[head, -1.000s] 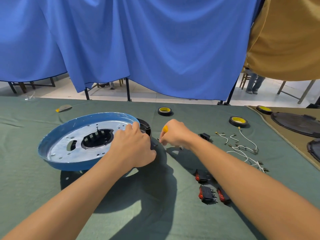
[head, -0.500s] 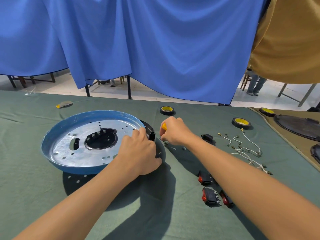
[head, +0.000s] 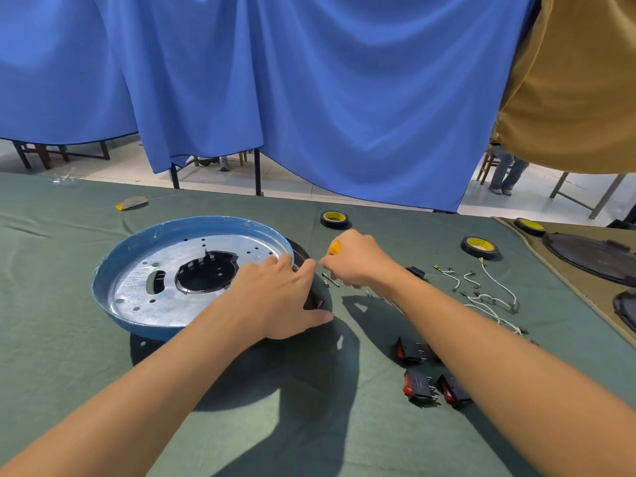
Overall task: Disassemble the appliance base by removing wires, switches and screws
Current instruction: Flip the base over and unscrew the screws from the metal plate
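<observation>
Your left thumb has slid out along the black edge of the base (head: 137,287) since a second ago, and the shaft of the screwdriver (head: 334,248) now shows below your right hand (head: 358,263); it was hidden before. Both hands sit about where they were.

The base lies left of centre on the green cloth (head: 69,356): a blue rim, a silvery plate with a large dark opening in the middle, and a black part under its right side. Its near edge is raised off the cloth, with shadow beneath.

Your left hand (head: 275,297) grips the right side of the base, fingers curled over the rim onto the plate and thumb pressed against the black edge.

Your right hand is closed round the screwdriver. The yellow handle end pokes out above your knuckles, and the shaft slants down towards the black edge, just beside your left fingertips. You cannot tell whether the tip touches anything.

To the right, three black-and-red switches (head: 418,387) lie near your right forearm, apart from the base. White wires (head: 488,297) lie loose farther right. Three tape rolls (head: 479,246) with yellow cores sit along the far side. A blue curtain (head: 309,98) hangs behind the table.
</observation>
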The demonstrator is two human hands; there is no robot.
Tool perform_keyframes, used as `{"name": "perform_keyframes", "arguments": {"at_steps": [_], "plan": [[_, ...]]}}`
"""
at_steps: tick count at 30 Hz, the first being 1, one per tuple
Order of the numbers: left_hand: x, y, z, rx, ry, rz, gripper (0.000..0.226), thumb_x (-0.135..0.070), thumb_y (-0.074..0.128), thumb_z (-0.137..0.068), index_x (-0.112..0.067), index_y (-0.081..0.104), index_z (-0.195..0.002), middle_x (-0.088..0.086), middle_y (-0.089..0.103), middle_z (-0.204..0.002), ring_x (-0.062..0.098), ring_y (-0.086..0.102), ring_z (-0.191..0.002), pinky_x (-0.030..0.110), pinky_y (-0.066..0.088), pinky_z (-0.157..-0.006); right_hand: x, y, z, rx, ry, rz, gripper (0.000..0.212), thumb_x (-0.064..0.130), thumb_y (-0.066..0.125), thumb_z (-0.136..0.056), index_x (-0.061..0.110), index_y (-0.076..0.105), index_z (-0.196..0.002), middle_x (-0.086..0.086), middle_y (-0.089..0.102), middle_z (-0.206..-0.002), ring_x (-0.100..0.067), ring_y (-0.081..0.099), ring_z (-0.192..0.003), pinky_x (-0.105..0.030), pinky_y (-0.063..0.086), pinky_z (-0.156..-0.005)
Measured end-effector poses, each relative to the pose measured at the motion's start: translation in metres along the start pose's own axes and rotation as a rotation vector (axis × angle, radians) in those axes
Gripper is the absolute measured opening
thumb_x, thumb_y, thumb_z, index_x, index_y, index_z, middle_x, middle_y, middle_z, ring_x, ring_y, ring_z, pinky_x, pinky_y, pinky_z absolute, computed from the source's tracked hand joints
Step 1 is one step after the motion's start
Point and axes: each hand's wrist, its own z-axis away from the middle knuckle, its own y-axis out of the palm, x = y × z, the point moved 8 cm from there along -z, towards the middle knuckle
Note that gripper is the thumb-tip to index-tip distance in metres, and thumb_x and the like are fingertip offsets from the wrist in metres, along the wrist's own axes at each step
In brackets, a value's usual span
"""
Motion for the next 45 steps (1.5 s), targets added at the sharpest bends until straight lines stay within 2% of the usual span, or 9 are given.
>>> {"name": "perform_keyframes", "arguments": {"at_steps": [5,9,14,22,27,32,38,43,45], "plan": [[0.041,0.008,0.015,0.13,-0.094,0.087,0.099,-0.083,0.044,-0.074,-0.026,0.011,-0.147,0.012,0.039,-0.142,0.033,0.04,-0.128,0.045,0.039,-0.096,-0.003,0.03,0.042,0.397,0.089,-0.135,0.031,0.031,0.056,-0.091,0.0,0.06,-0.093,-0.017,0.075,-0.079,-0.026,0.05,-0.061,-0.025,0.035,-0.045],[0.07,0.029,0.031,0.325,-0.197,0.233,0.109,-0.081,0.054,-0.071,-0.03,-0.001,-0.15,0.014,0.035,-0.148,0.034,0.04,-0.131,0.045,0.036,-0.102,0.001,0.045,0.063,0.483,0.168,-0.391,0.021,0.019,0.061,-0.095,0.0,0.054,-0.09,-0.021,0.072,-0.082,-0.014,0.046,-0.043,-0.019,0.027,-0.035],[0.07,0.035,0.031,0.256,-0.154,0.404,0.099,-0.064,0.066,-0.073,-0.037,0.007,-0.147,0.006,0.046,-0.134,0.028,0.049,-0.114,0.037,0.037,-0.089,-0.001,0.053,0.069,0.402,0.284,-0.728,0.02,-0.004,0.052,-0.096,0.005,0.045,-0.079,-0.016,0.058,-0.074,-0.006,0.036,-0.037,-0.013,0.027,-0.033],[0.062,0.034,0.018,0.22,-0.071,0.478,0.089,-0.055,0.069,-0.071,-0.042,0.015,-0.14,-0.006,0.044,-0.118,0.018,0.043,-0.105,0.036,0.036,-0.089,-0.013,0.053,0.063,0.398,0.342,-0.845,0.025,-0.007,0.046,-0.098,0.013,0.041,-0.085,-0.015,0.054,-0.082,-0.003,0.03,-0.035,-0.011,0.025,-0.032],[0.06,0.036,0.015,0.207,-0.092,0.462,0.09,-0.057,0.065,-0.067,-0.04,0.015,-0.14,0.0,0.049,-0.124,0.023,0.048,-0.107,0.039,0.04,-0.091,-0.014,0.057,0.063,0.331,0.426,-0.996,0.02,-0.011,0.041,-0.096,0.005,0.045,-0.086,-0.008,0.041,-0.07,-0.007,0.038,-0.038,-0.011,0.022,-0.03],[0.057,0.035,0.018,0.224,-0.089,0.47,0.091,-0.057,0.064,-0.072,-0.035,0.013,-0.144,0.001,0.049,-0.122,0.023,0.048,-0.107,0.037,0.039,-0.09,-0.008,0.067,0.066,0.246,0.423,-0.982,0.02,-0.007,0.032,-0.096,0.002,0.049,-0.093,-0.009,0.052,-0.09,-0.007,0.034,-0.044,-0.015,0.025,-0.032],[0.036,0.026,0.024,0.404,-0.03,0.493,0.106,-0.081,0.055,-0.072,-0.039,-0.003,-0.15,-0.001,0.046,-0.141,0.023,0.047,-0.123,0.036,0.035,-0.098,-0.021,0.048,0.053,0.443,0.412,-0.933,0.036,-0.005,0.025,-0.1,0.016,0.053,-0.098,0.001,0.05,-0.097,-0.002,0.02,-0.037,-0.01,0.017,-0.035],[0.033,0.024,0.024,0.524,-0.029,0.425,0.119,-0.086,0.057,-0.064,-0.036,-0.009,-0.15,-0.002,0.044,-0.147,0.026,0.042,-0.131,0.039,0.032,-0.105,-0.029,0.04,0.05,0.325,0.492,-0.901,0.024,-0.001,0.038,-0.101,0.007,0.055,-0.086,-0.004,0.053,-0.077,-0.003,0.021,-0.037,-0.011,0.021,-0.034],[0.038,0.025,0.024,0.53,-0.04,0.462,0.126,-0.089,0.057,-0.058,-0.035,-0.008,-0.151,-0.003,0.037,-0.151,0.025,0.038,-0.135,0.041,0.029,-0.11,-0.028,0.046,0.057,0.298,0.521,-0.897,0.022,0.004,0.04,-0.102,0.005,0.059,-0.09,-0.015,0.065,-0.092,-0.002,0.024,-0.035,-0.011,0.024,-0.033]]}}
